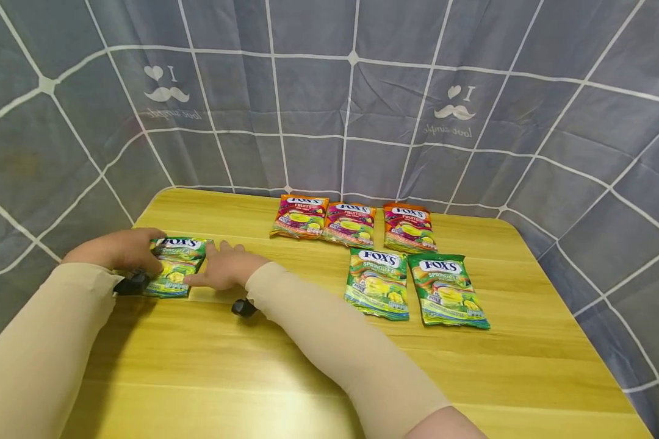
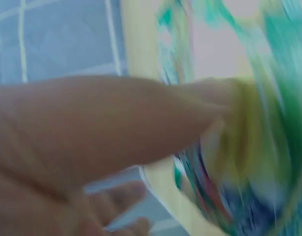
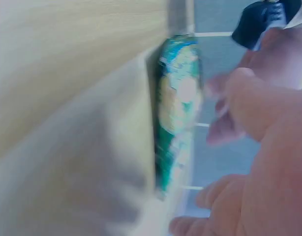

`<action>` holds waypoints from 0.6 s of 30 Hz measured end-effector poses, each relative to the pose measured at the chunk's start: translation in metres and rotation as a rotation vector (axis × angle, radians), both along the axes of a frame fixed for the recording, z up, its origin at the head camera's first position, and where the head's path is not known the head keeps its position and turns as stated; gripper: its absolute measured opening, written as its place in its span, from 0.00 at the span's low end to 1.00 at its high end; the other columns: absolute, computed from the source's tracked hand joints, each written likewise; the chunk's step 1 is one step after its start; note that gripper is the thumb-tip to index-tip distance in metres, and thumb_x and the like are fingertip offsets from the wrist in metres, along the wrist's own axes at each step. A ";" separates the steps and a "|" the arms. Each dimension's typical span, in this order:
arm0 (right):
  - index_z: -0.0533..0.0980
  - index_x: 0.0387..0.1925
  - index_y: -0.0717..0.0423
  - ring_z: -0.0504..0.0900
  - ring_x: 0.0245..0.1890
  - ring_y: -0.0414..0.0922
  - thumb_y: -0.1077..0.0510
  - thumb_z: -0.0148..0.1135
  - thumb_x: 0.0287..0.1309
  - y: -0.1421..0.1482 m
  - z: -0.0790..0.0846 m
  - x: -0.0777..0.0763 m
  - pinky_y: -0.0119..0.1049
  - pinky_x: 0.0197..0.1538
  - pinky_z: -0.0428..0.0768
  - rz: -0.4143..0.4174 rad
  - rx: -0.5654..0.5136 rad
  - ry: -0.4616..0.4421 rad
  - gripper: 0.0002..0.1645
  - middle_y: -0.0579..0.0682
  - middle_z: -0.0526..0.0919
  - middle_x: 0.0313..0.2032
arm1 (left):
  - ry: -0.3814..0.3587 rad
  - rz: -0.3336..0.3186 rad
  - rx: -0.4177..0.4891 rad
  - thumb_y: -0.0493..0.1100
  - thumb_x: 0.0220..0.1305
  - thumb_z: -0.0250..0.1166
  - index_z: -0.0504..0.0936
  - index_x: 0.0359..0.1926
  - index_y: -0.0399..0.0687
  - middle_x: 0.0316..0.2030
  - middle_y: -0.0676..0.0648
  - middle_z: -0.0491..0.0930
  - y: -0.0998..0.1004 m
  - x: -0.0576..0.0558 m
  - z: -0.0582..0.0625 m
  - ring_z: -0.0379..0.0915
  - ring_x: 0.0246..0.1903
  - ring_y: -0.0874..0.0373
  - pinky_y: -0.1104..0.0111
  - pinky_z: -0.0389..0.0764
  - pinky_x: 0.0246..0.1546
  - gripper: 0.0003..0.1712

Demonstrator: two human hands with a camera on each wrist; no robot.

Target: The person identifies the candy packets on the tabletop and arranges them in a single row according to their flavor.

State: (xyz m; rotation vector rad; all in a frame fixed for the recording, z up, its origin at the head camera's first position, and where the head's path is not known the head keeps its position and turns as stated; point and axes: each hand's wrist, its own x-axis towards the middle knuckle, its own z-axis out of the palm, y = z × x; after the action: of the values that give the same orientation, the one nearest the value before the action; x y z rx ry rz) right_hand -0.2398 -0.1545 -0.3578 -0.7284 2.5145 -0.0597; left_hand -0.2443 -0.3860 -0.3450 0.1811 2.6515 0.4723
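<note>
A green Fox's candy bag (image 1: 177, 268) lies flat at the left of the table, between my two hands. My left hand (image 1: 122, 249) is at its left side. In the left wrist view, blurred, the left thumb (image 2: 190, 105) reaches straight onto the bag (image 2: 284, 98), while the other fingers lie off to the side. My right hand (image 1: 227, 267) is at the bag's right edge, fingers spread. The right wrist view shows the bag (image 3: 178, 103) on the table, with the left hand (image 3: 269, 64) beyond it and the right hand (image 3: 269, 147) in front.
Two more green Fox's bags (image 1: 378, 285) (image 1: 448, 290) lie right of centre. Behind them are three orange-red Fox's bags (image 1: 301, 217) (image 1: 349, 224) (image 1: 409, 228) near the back edge. A grey curtain (image 1: 318, 97) with white lines surrounds the wooden table (image 1: 241, 378).
</note>
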 end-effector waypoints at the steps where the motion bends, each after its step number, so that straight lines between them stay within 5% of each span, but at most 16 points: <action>1: 0.36 0.86 0.37 0.45 0.86 0.46 0.17 0.40 0.68 0.007 0.003 0.000 0.41 0.84 0.55 0.013 -0.008 0.017 0.58 0.38 0.42 0.85 | 0.037 -0.008 0.006 0.44 0.61 0.72 0.56 0.75 0.20 0.60 0.18 0.70 0.005 -0.001 0.001 0.76 0.49 0.31 0.45 0.82 0.48 0.52; 5: 0.42 0.86 0.41 0.47 0.86 0.48 0.19 0.46 0.69 0.039 0.013 0.001 0.42 0.84 0.55 0.038 -0.018 0.109 0.58 0.42 0.45 0.85 | 0.149 -0.042 0.017 0.51 0.73 0.67 0.55 0.78 0.24 0.74 0.18 0.55 0.033 -0.003 0.006 0.60 0.69 0.19 0.28 0.68 0.64 0.49; 11: 0.44 0.86 0.50 0.44 0.86 0.51 0.26 0.53 0.72 0.104 0.026 -0.005 0.49 0.86 0.46 0.026 -0.059 0.183 0.58 0.50 0.49 0.85 | 0.216 -0.086 0.073 0.62 0.75 0.62 0.55 0.81 0.34 0.77 0.24 0.57 0.093 -0.004 0.008 0.71 0.66 0.27 0.31 0.68 0.67 0.51; 15: 0.46 0.86 0.48 0.47 0.85 0.58 0.29 0.59 0.70 0.157 0.028 -0.011 0.56 0.84 0.51 -0.066 -0.096 0.179 0.57 0.53 0.50 0.85 | 0.278 -0.115 0.115 0.63 0.75 0.63 0.57 0.82 0.39 0.79 0.29 0.59 0.135 -0.006 0.005 0.57 0.76 0.28 0.34 0.60 0.74 0.49; 18: 0.47 0.86 0.47 0.48 0.84 0.60 0.30 0.60 0.70 0.196 0.026 -0.012 0.58 0.84 0.52 -0.129 -0.083 0.166 0.57 0.56 0.51 0.84 | 0.299 -0.145 0.154 0.62 0.74 0.64 0.56 0.83 0.42 0.79 0.32 0.59 0.166 -0.007 -0.001 0.56 0.78 0.31 0.37 0.59 0.77 0.49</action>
State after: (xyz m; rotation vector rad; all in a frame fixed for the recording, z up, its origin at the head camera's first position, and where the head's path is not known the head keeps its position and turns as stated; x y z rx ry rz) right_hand -0.2522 0.0414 -0.3320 -0.6255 2.7298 -0.1549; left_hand -0.2515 -0.2204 -0.3459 0.5249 2.8617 0.6444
